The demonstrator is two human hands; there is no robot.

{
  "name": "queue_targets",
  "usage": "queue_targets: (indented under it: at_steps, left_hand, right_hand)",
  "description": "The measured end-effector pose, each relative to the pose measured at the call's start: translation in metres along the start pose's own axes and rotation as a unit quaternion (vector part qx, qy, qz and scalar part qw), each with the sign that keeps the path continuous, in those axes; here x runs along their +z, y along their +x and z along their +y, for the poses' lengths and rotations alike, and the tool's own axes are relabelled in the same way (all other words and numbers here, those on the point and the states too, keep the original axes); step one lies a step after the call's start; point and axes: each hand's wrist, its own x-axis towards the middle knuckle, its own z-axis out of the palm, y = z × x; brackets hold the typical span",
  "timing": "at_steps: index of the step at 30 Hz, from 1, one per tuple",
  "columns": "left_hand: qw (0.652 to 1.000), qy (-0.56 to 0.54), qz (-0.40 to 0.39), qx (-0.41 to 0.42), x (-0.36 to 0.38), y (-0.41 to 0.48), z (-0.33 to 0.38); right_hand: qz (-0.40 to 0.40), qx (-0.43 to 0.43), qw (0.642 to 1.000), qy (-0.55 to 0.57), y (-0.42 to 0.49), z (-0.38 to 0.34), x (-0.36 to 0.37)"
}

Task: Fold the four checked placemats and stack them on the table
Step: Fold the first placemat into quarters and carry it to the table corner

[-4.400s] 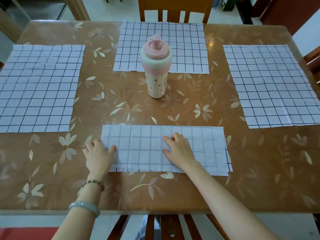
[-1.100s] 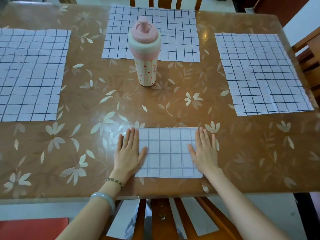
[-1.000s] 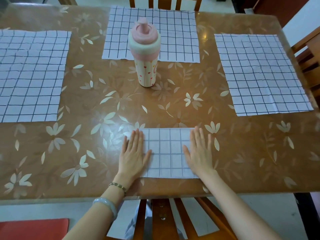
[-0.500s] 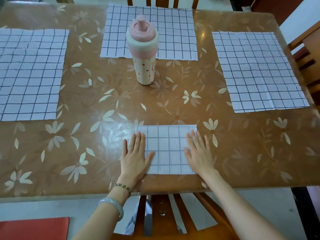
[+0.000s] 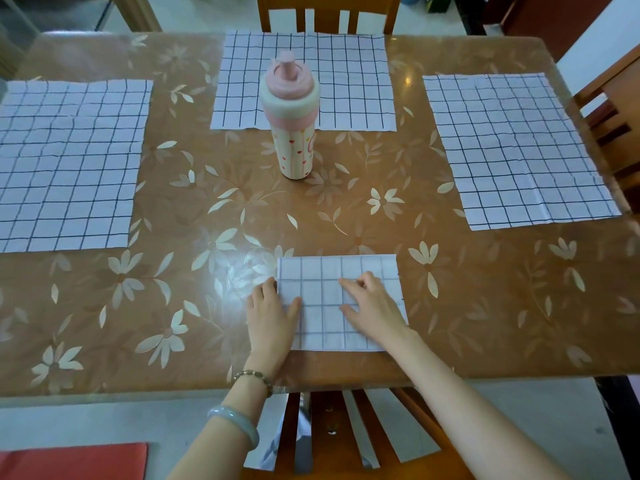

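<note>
A checked placemat folded into a small rectangle (image 5: 322,299) lies at the near edge of the table (image 5: 207,202). My left hand (image 5: 273,313) is at its left edge, fingers curled beside the edge and thumb on top. My right hand (image 5: 370,306) rests on the folded mat's right half with bent fingers. Three more checked placemats lie flat and unfolded: one at the left (image 5: 69,164), one at the far middle (image 5: 346,81), one at the right (image 5: 516,150).
A pink-capped bottle (image 5: 294,116) stands upright in the table's middle, in front of the far placemat. Wooden chairs stand at the far side (image 5: 329,12), the right side (image 5: 616,116) and below me (image 5: 329,427). A red object (image 5: 72,462) lies bottom left.
The placemat went from a long half-fold to a small rectangle. Both hands, flat on its sides half a second ago, now have curled fingers; my right hand has slid onto its top.
</note>
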Motion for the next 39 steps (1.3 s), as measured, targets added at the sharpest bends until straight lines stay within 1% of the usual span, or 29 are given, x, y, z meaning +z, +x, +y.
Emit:
queue_targets:
  at_steps: [4,6,8,11,13,15,20,27,32,36,39]
  left_hand:
    - [0.994,-0.099,-0.01,-0.054,0.001,0.004,0.009]
    - [0.983,-0.148,-0.035,-0.1,-0.003,0.007,0.012]
    - [0.973,-0.174,-0.059,-0.138,-0.006,0.009,0.013]
    - [0.952,-0.242,-0.099,-0.16,-0.012,0.012,0.007]
    - [0.938,-0.28,-0.135,-0.154,-0.018,0.011,0.0]
    - [0.941,-0.276,-0.144,-0.135,-0.025,0.01,-0.007]
    - [0.966,-0.21,-0.114,-0.102,-0.048,0.012,-0.021]
    - [0.98,-0.146,-0.077,-0.113,-0.093,0.015,-0.058]
    - [0.977,-0.154,-0.088,-0.121,-0.108,0.013,-0.072]
    - [0.966,-0.19,-0.148,-0.1,-0.117,0.007,-0.071]
    - [0.964,-0.195,-0.162,-0.081,-0.123,0.004,-0.068]
  right_hand:
    - [-0.037,0.031,0.998,0.036,0.004,0.004,0.003]
    - [-0.054,0.041,0.996,0.057,0.004,0.006,0.002]
    - [-0.074,0.052,0.993,0.073,0.005,0.007,0.0]
    - [-0.092,0.055,0.992,0.071,0.008,0.008,-0.003]
    - [-0.094,0.054,0.992,0.066,0.008,0.006,-0.004]
    - [-0.092,0.056,0.992,0.068,0.007,0.002,-0.004]
    - [-0.091,0.035,0.994,0.046,0.015,-0.024,0.005]
    - [-0.096,0.006,0.994,0.043,0.027,-0.076,0.035]
    - [-0.101,0.0,0.993,0.052,0.03,-0.086,0.041]
    - [-0.108,0.004,0.993,0.041,0.03,-0.085,0.037]
    - [-0.1,0.004,0.995,0.005,0.029,-0.084,0.035]
